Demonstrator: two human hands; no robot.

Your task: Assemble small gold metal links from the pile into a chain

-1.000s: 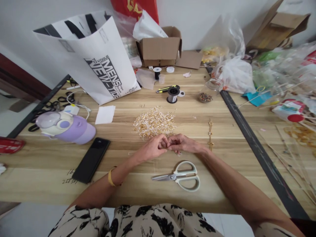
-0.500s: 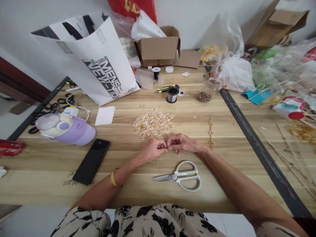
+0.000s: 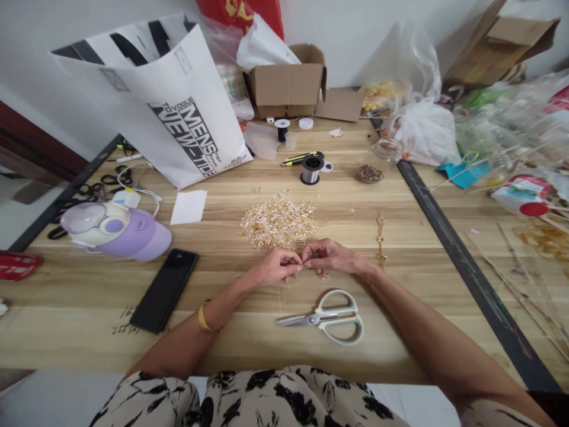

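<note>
Pinching narrowly with left hand [image 3: 276, 265] and right hand [image 3: 328, 257]; cannot tell on what. Expect pile [image 3: 279, 220], just beyond on counter [image 3: 249, 350], to be light, wiry, tangle-prone; pick singly, by one end.

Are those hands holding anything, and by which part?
I can't tell: the left hand and right hand pinch close together; anything between is too small to see.

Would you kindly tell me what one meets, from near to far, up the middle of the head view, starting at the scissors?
Scissors → left hand and right hand, side by side → pile of gold-coloured pieces → silver-coloured spool → black-wound spool → cardboard box.
</note>
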